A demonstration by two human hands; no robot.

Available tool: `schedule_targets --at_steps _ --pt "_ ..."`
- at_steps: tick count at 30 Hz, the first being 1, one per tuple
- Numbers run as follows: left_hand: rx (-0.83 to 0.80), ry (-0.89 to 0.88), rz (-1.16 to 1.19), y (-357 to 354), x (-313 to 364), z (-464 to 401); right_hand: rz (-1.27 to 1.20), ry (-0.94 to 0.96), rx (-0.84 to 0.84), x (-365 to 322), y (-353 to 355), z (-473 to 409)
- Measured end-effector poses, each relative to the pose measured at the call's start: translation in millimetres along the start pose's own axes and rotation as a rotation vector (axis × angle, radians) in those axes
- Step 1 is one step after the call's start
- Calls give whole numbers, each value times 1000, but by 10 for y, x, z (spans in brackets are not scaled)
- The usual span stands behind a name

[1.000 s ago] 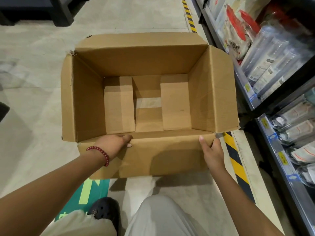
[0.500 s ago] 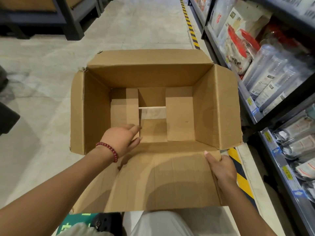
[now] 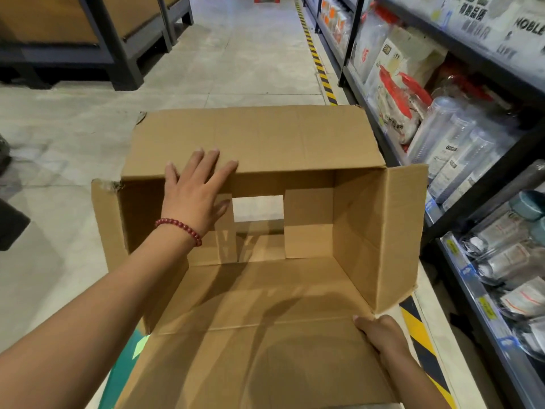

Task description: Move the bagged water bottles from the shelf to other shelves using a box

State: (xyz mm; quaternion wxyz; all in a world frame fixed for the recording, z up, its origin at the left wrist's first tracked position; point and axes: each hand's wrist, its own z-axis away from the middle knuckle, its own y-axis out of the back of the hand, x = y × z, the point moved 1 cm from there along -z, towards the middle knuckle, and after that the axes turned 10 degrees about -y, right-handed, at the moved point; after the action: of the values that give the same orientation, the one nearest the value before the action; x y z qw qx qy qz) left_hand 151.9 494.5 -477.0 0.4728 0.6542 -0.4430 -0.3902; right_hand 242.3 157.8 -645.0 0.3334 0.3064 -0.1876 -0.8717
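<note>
An open brown cardboard box (image 3: 295,284) fills the middle of the view, tilted toward me and with nothing in it; its bottom flaps leave a rectangular gap. My left hand (image 3: 196,191), with a red bead bracelet on the wrist, reaches across the box and lies with straight fingers on the far flap (image 3: 265,137). My right hand (image 3: 380,335) grips the right edge of the near flap, thumb on top. Bagged clear water bottles (image 3: 454,149) lie on the shelf at the right.
A dark metal shelf rack (image 3: 474,267) runs along the right, holding bagged bottles and other packaged goods. Yellow-black floor tape (image 3: 318,60) lines its foot. Dark wooden-topped stands (image 3: 118,39) stand at the far left across the concrete aisle.
My left hand left the near flap, crossed the box opening and now lies on the far flap. The box tilted toward me and the near flap folded down. My right hand kept its hold.
</note>
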Motion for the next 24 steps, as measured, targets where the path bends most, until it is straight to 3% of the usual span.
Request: schedule_targets --at_steps 5,10,18,21,24 --pt "62 -8 61 -24 4 53 -35 -15 2 -40 9 -54" --pt "223 -33 147 43 46 149 -165 -5 -43 -207 -149 -28" --pt "99 181 185 -196 -152 271 -258 78 -108 -554 -738 -9" --pt "-13 168 91 -354 -210 323 -93 76 -257 -580 -896 -53" --pt "-76 162 14 -495 -236 413 228 164 -248 -568 -949 -104"
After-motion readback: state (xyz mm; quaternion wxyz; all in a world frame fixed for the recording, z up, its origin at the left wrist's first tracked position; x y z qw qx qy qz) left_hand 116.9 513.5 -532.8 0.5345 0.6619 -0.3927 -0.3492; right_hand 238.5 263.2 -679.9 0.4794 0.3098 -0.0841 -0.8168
